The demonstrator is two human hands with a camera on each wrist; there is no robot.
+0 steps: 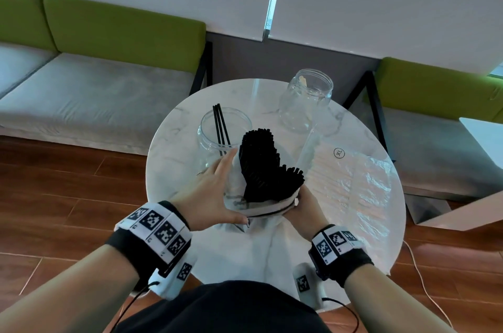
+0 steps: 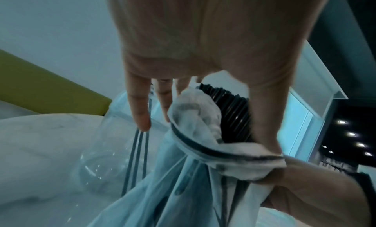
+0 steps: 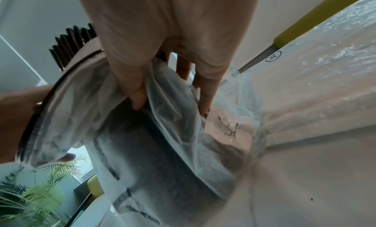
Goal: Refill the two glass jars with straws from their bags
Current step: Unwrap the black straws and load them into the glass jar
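Steadying the straw bag (image 1: 272, 208) upright at 6 o'clock on the surface (image 1: 174, 158), film rolled down, likely to bare the black straws (image 1: 261, 158): right hand (image 1: 304, 210) pinching film at 3 o'clock, left hand (image 1: 209, 193) bracing 9 with straight fingers (image 2: 140, 111). Leaving straw tops just beyond those fingers, near jar (image 1: 209, 128) at 11, far jar (image 1: 304, 104) at 1

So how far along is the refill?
Nothing refilled: the near jar holds three black straws, the far jar a few pale ones. In hand: the right hand grips the bag of black straws, the left hand presses its side. Left: filling both jars; the bag of pale straws lies on the table.
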